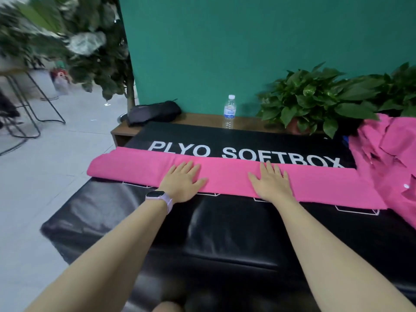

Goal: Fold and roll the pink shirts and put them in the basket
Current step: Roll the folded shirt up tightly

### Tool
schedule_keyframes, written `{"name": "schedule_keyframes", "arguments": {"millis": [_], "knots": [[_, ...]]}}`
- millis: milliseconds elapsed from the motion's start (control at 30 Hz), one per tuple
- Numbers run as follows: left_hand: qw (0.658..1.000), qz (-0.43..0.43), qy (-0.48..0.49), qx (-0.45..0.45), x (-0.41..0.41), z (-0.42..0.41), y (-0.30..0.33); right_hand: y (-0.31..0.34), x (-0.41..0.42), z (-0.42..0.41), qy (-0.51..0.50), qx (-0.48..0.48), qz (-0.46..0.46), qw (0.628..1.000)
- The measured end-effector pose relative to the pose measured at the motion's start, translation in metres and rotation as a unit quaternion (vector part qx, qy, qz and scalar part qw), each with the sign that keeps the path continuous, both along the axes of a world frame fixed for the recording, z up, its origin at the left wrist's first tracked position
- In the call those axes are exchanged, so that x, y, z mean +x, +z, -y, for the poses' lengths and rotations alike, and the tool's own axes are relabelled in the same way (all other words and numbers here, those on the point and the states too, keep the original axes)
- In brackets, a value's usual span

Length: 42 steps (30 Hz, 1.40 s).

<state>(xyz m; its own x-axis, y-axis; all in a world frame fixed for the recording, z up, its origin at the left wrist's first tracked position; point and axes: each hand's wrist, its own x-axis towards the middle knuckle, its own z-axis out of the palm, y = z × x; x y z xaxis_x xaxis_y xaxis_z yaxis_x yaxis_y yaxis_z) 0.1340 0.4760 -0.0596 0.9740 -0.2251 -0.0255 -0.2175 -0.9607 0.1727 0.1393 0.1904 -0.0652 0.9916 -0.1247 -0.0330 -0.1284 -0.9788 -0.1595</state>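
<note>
A pink shirt [227,174], folded into a long narrow strip, lies across the black padded box [225,226] from left to right. My left hand [182,180] rests flat on the strip left of its middle, fingers spread, with a watch on the wrist. Flat on the strip to the right of it lies my right hand [271,181], fingers apart. Neither hand grips the cloth. A heap of loose pink shirts [391,158] sits at the right end of the box. No basket is in view.
White lettering runs across the black box behind the strip. A wooden ledge [202,119] at the back carries a water bottle [229,110], a black bag [154,112] and potted plants [315,100]. A green wall stands behind; pale floor and stools lie to the left.
</note>
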Motion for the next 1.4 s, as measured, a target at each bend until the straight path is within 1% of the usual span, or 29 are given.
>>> {"name": "schedule_keyframes", "arguments": {"millis": [133, 233, 333, 433, 500, 567, 633, 767, 867, 967, 1033, 1133, 1233, 1400], "knots": [[1.0, -0.001, 0.03, 0.0, -0.048, 0.014, 0.0, -0.002, -0.014, 0.016, 0.052, -0.008, -0.007, 0.999], [0.999, 0.032, 0.036, 0.0, -0.103, 0.02, -0.008, -0.005, -0.031, 0.032, 0.093, -0.02, -0.005, 0.995], [0.999, 0.038, 0.008, -0.015, -0.144, 0.008, -0.012, -0.01, -0.053, 0.039, 0.128, -0.037, 0.0, 0.991], [0.998, 0.033, -0.044, -0.037, -0.158, -0.012, -0.007, -0.005, -0.064, 0.032, 0.124, -0.053, -0.003, 0.991], [0.995, 0.04, -0.078, -0.041, -0.162, -0.027, -0.001, 0.004, -0.069, 0.012, 0.117, -0.057, -0.013, 0.991], [0.993, 0.059, -0.088, -0.047, -0.162, -0.044, 0.002, 0.011, -0.078, -0.021, 0.144, -0.041, -0.014, 0.989], [0.993, 0.091, -0.06, -0.05, -0.161, -0.063, 0.005, 0.015, -0.089, -0.062, 0.202, -0.017, -0.006, 0.979], [0.989, 0.142, 0.046, -0.02, -0.16, -0.107, 0.013, 0.019, -0.105, -0.144, 0.314, 0.009, 0.03, 0.949], [0.98, 0.163, 0.118, -0.012, -0.161, -0.138, 0.018, 0.025, -0.106, -0.182, 0.337, 0.037, 0.061, 0.939], [0.967, 0.182, 0.18, -0.013, -0.158, -0.162, 0.018, 0.027, -0.103, -0.198, 0.337, 0.062, 0.094, 0.935], [0.965, 0.185, 0.188, -0.004, -0.155, -0.17, 0.016, 0.025, -0.102, -0.203, 0.319, 0.081, 0.124, 0.936], [0.968, 0.187, 0.169, 0.0, -0.152, -0.175, 0.011, 0.017, -0.104, -0.206, 0.294, 0.093, 0.174, 0.935], [0.97, 0.19, 0.152, -0.022, -0.148, -0.178, 0.01, 0.013, -0.103, -0.204, 0.317, 0.062, 0.195, 0.926], [0.97, 0.193, 0.143, -0.017, -0.133, -0.188, 0.026, 0.011, -0.105, -0.202, 0.318, 0.087, 0.225, 0.917]]}}
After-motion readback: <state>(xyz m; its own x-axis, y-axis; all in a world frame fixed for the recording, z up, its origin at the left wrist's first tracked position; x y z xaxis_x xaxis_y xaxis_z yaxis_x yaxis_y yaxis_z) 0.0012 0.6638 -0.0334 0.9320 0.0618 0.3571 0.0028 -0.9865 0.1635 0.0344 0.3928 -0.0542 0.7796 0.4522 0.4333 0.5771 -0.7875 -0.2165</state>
